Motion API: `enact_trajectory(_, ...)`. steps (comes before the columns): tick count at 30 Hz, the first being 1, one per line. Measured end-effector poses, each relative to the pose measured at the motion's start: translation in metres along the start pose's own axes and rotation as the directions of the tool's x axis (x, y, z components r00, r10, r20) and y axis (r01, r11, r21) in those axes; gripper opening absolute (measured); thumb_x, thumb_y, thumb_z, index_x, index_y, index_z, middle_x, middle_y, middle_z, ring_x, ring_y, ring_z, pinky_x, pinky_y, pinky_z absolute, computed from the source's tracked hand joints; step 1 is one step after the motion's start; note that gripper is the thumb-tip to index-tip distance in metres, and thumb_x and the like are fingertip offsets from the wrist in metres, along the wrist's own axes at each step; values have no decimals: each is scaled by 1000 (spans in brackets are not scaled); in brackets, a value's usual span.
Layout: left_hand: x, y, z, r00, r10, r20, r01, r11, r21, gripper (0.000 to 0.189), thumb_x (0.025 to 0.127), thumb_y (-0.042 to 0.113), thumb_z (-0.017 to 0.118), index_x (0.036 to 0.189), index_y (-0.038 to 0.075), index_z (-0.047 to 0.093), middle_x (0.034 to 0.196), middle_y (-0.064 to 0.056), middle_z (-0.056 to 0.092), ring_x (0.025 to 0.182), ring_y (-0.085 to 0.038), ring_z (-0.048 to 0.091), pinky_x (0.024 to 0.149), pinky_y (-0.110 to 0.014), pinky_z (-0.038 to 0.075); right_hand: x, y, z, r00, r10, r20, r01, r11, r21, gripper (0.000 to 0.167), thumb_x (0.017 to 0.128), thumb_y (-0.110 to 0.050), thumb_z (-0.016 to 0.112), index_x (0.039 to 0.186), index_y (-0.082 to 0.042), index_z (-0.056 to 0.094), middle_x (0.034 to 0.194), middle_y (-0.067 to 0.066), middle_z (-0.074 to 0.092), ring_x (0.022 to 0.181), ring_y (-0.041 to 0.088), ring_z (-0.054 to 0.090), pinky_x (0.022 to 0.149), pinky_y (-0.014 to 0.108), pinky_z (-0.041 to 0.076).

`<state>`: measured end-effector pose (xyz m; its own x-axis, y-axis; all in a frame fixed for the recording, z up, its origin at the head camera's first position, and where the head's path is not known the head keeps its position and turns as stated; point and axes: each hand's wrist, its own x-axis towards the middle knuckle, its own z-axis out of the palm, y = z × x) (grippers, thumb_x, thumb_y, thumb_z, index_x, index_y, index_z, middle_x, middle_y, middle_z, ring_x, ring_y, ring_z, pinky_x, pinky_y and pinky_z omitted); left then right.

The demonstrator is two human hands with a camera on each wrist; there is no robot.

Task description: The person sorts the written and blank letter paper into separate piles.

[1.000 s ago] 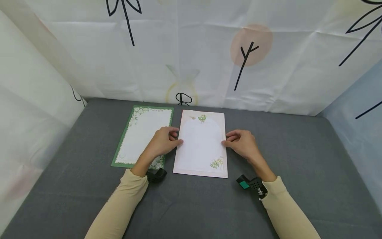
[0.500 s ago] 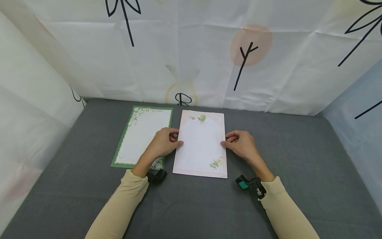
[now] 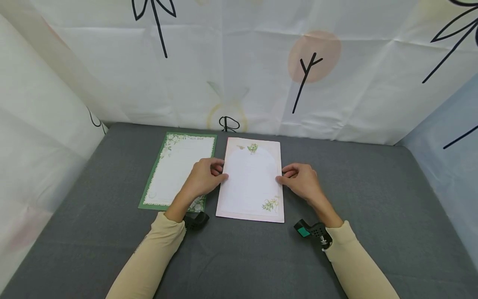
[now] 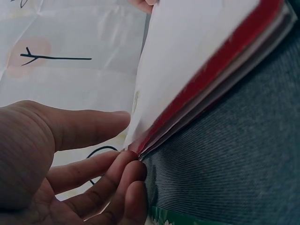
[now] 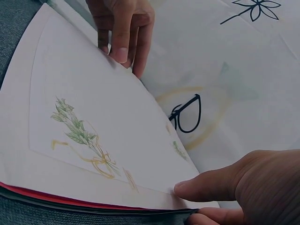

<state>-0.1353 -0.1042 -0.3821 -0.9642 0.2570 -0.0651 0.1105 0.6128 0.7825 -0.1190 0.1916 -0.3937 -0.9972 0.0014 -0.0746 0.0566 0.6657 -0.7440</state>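
Holding the pink paper stack (image 3: 251,182) at both long edges, on or barely above the grey cloth (image 3: 242,261) and just right of the green-bordered paper (image 3: 175,166); my left hand (image 3: 204,177) and right hand (image 3: 304,180) each pinch it, thumb on top, fingers curled at the side. I judge it light, bendy and quick to crease, its layers apt to slip, so best gripped mid-edge, every sheet gathered, without squeezing hard

Left hand (image 3: 203,176), right hand (image 3: 301,180) at opposite edges of pink-bordered paper (image 3: 251,179); green-bordered sheet (image 3: 179,166) beside it, grey tablecloth (image 3: 246,257) beneath
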Motion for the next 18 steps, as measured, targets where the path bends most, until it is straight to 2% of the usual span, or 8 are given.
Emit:
enact_trajectory(9,0,-1,2,996,43,-79,-47,997,-54,34,90,2,75,122,-5,69,96,-15,70,89,-29,68,78,-43,56,-1,0,1,1000,0,0,0,1000,6,28,88,-16,79,106,3,71,86,9,69,73,20,62,62,32,47)
enact_trajectory(18,2,-3,4,995,47,-83,-53,996,-74,35,90,7,76,123,-4,68,92,-11,72,86,-27,70,76,-42,57,-1,1,2,1000,2,5,-2,999,32,27,87,-14,80,104,3,68,84,9,68,70,19,60,61,32,46)
